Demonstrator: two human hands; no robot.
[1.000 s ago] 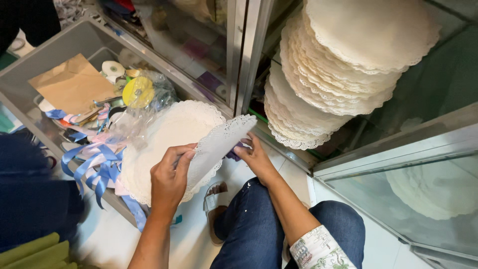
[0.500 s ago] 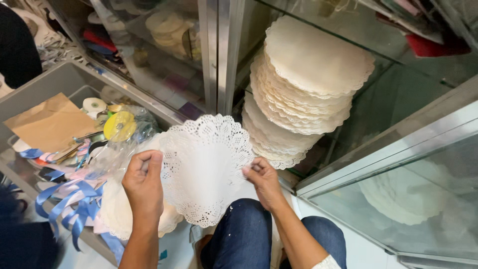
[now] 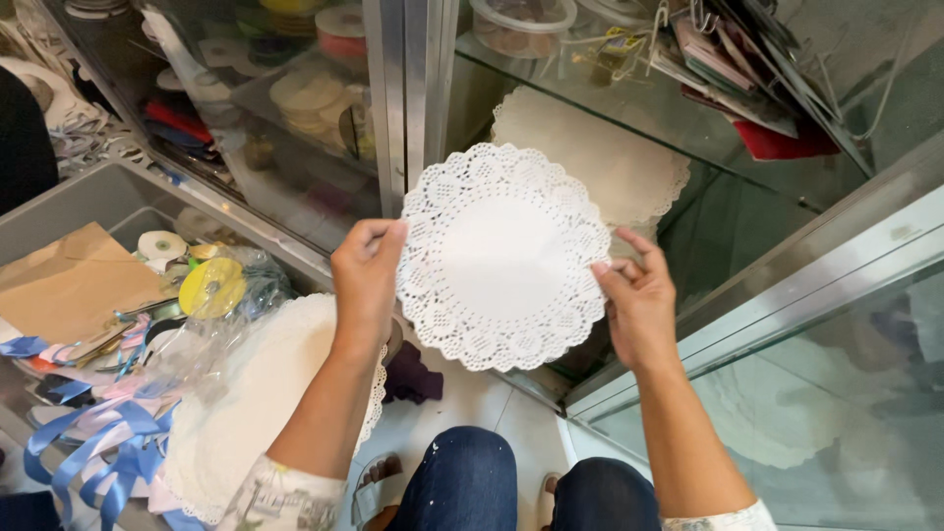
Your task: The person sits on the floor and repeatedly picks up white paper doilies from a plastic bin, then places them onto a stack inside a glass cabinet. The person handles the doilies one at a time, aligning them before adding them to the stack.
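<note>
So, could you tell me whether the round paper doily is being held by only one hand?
No, the left hand pinches one edge of the white lace doily while the right hand grips the opposite edge.

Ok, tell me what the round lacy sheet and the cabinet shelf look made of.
Lacy sheet: likely thin white paper, matte, with a punched lace border; both hands pinch its edges. Cabinet shelf: clear glass, glossy; the stack of sheets shows through it.

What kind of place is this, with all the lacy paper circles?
Probably a craft or party-supply shop. A glass display cabinet holds ribbon rolls, blue ribbons fill a bin, and both hands, left hand and right hand, hold up a white paper doily.
</note>
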